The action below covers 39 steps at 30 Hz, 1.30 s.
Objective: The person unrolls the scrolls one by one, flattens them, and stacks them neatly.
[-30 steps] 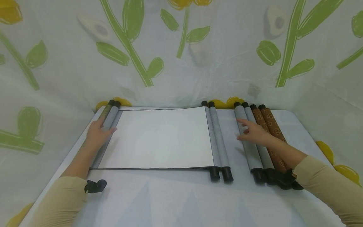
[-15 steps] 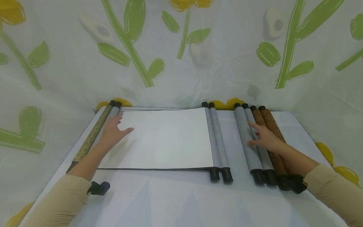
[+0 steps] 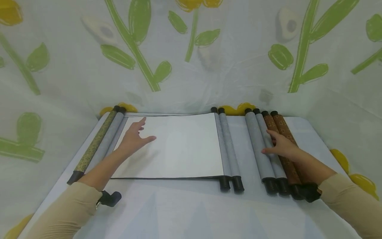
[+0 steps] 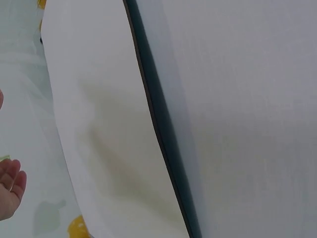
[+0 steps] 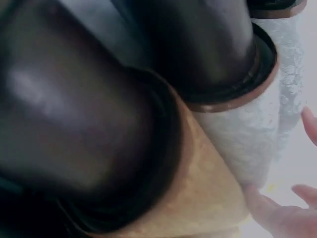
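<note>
White sheet [image 3: 182,146] looks like plain matt paper, pretty smooth from where I'm standing. Grey rolls [image 3: 256,139] seem cloth-covered, kinda embossed up close; brown rolls [image 3: 283,126] have a brocade look. Black end caps [image 5: 213,44] are glossy and plasticky. The surface [image 3: 173,212] has matt cloth over it, the sleeves [image 3: 64,212] wrinkly fabric.

We find passing room on the pale tablecloth [image 3: 243,142] between two slim grey black-capped rollers [image 3: 229,146] and thicker grey rolls [image 3: 256,139]; brown patterned rolls [image 3: 284,127] block farther right.

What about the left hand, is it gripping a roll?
No, the left hand hovers, holding nothing, above the white sheet.
</note>
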Tool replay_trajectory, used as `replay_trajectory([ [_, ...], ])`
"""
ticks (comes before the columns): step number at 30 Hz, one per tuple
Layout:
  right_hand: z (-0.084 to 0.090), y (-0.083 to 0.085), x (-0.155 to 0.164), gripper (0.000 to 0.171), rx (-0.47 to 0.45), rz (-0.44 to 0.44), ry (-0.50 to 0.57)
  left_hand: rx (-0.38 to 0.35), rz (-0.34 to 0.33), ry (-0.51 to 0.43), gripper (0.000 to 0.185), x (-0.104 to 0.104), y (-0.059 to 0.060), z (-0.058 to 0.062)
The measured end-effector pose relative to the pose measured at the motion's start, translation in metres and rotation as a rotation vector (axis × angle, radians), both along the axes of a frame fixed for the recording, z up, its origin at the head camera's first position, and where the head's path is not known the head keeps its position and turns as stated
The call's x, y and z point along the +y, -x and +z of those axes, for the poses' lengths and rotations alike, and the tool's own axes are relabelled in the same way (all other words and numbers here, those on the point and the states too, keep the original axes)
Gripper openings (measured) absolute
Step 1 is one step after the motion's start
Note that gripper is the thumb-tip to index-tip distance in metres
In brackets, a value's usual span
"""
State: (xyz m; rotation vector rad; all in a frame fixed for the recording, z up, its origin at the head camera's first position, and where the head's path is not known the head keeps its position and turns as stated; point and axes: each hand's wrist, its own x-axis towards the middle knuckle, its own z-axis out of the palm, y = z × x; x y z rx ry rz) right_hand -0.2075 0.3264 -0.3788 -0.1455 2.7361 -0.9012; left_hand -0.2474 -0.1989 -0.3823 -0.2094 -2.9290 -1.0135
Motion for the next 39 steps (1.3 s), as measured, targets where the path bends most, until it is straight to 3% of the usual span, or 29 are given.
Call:
replay_trajectory([
  [6, -0.006, 0.002, 0.0, 0.112, -0.005, -0.063, 0.064, -0.001, -0.062, -0.046, 0.092, 0.015, -0.004, -0.003],
  [17, -0.01, 0.01, 0.003, 0.11, -0.036, -0.051, 0.077, 0.088, -0.152, -0.121, 0.085, 0.047, -0.007, -0.016],
  [33, -0.022, 0.028, 0.0, 0.11, -0.128, 0.008, 0.131, 0.048, -0.29, -0.254, 0.084, 0.109, -0.004, -0.027],
  [39, -0.021, 0.029, -0.002, 0.111, -0.135, 0.009, 0.128, 0.039, -0.321, -0.277, 0.085, 0.131, -0.004, -0.024],
])
